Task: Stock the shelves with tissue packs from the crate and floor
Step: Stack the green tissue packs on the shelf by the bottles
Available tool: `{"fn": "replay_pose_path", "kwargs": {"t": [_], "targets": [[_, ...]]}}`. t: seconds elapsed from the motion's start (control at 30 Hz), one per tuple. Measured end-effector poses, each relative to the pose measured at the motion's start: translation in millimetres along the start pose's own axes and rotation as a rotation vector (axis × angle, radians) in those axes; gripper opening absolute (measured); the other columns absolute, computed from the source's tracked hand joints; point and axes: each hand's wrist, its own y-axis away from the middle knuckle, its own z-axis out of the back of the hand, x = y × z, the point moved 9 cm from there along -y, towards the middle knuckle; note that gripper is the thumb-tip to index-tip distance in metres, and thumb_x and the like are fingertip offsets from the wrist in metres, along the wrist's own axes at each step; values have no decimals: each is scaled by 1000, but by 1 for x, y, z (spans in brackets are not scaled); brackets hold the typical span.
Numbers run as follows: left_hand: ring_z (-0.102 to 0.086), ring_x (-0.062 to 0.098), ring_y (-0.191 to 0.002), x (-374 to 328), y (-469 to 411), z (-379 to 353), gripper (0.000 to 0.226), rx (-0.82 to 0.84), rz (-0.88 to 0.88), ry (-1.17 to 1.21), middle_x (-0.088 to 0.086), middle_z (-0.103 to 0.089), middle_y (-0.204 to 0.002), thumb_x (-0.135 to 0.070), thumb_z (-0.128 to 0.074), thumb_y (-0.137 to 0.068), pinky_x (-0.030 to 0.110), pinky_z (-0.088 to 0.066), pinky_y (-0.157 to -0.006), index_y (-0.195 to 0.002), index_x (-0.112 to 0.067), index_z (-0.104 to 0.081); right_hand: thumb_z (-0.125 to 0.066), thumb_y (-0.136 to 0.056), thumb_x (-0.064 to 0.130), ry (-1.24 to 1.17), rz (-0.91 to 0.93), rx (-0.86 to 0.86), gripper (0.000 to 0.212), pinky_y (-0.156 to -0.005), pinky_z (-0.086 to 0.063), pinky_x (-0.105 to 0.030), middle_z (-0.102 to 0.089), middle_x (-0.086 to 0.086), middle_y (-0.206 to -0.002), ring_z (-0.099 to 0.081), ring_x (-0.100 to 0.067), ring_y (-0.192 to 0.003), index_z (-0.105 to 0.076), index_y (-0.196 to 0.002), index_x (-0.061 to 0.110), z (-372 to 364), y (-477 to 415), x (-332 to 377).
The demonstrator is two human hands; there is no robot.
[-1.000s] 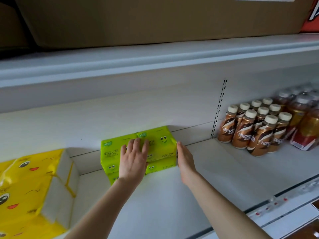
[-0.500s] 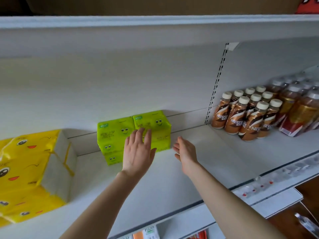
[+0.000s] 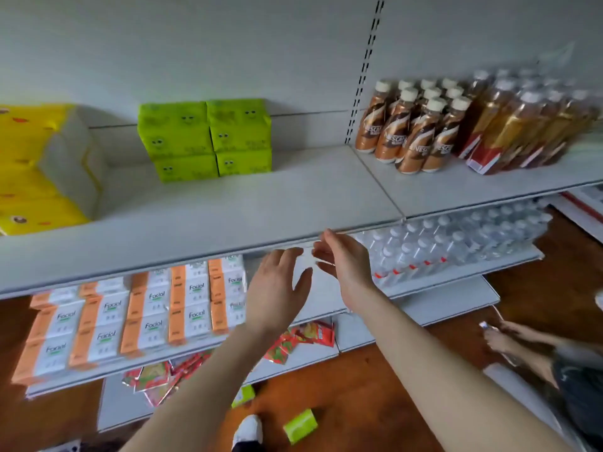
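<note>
Several green tissue packs [image 3: 205, 138] with printed faces sit stacked in two columns at the back of the white shelf [image 3: 228, 216]. My left hand [image 3: 277, 288] and my right hand [image 3: 346, 265] hover side by side in front of the shelf's front edge, well clear of the stack. Both have relaxed, spread fingers and hold nothing. Down on the wooden floor lies one green tissue pack [image 3: 300, 425], with another green pack [image 3: 243, 395] partly hidden behind my left forearm.
Yellow tissue packs [image 3: 39, 168] fill the shelf's left end; coffee bottles [image 3: 414, 132] and tea bottles [image 3: 528, 119] stand at the right. Below are orange Facial tissue packs [image 3: 137, 314], water bottles [image 3: 456, 246] and red snack bags [image 3: 293, 340]. Another person's hands [image 3: 509, 340] are at the right.
Both hands have pulled back from the green stack to the shelf's front edge. My view has tilted down, now showing the lower shelves and the floor.
</note>
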Motion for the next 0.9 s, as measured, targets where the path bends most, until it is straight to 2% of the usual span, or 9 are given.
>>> {"fn": "replay_pose_path", "kwargs": {"t": [0.1, 0.27, 0.47, 0.57, 0.73, 0.9], "targets": [[-53, 26, -114, 10, 49, -45, 39, 131, 154, 28, 10, -56, -123, -26, -56, -91, 33, -42, -91, -127, -10, -53, -52, -92, 18, 23, -80, -42, 18, -67, -49, -26, -63, -5, -76, -62, -16, -72, -58, -76, 13, 43, 19, -49], [-53, 33, -110, 57, 123, -121, 36, 352, 355, 16, 16, -58, -117, -19, -59, -88, 33, -38, -87, -120, -4, -56, -53, -92, 19, 38, -294, -123, 18, -58, -46, -22, -62, -6, -77, -60, -13, -66, -58, -76, 15, 98, 38, -168], [-52, 33, -111, 152, 211, -216, 39, 575, 567, -59, 17, -57, -118, -18, -58, -86, 34, -39, -89, -123, -5, -53, -52, -93, 21, -24, -564, -206, 11, -68, -47, -26, -60, -6, -83, -60, -14, -72, -56, -93, 10, 138, 52, -336], [-52, 33, -109, 216, 257, -278, 40, 637, 667, -74, 18, -55, -120, -22, -57, -87, 34, -40, -87, -124, -5, -51, -52, -94, 20, 11, -651, -217, 13, -69, -48, -27, -61, -6, -84, -61, -15, -74, -56, -82, 15, 146, 42, -435], [-50, 32, -114, 322, 320, -402, 45, 713, 794, -72, 18, -52, -124, -24, -55, -90, 34, -41, -88, -130, -5, -45, -53, -93, 20, 80, -718, -252, 15, -64, -49, -24, -62, -5, -90, -61, -17, -84, -55, -79, 21, 157, 5, -601], [-52, 35, -111, 410, 371, -512, 49, 761, 937, -31, 19, -54, -123, -27, -53, -92, 34, -43, -78, -131, -1, -41, -54, -90, 15, 260, -679, -244, 20, -72, -43, -29, -59, 0, -78, -55, -17, -86, -57, -71, 18, 166, -42, -729]]}}
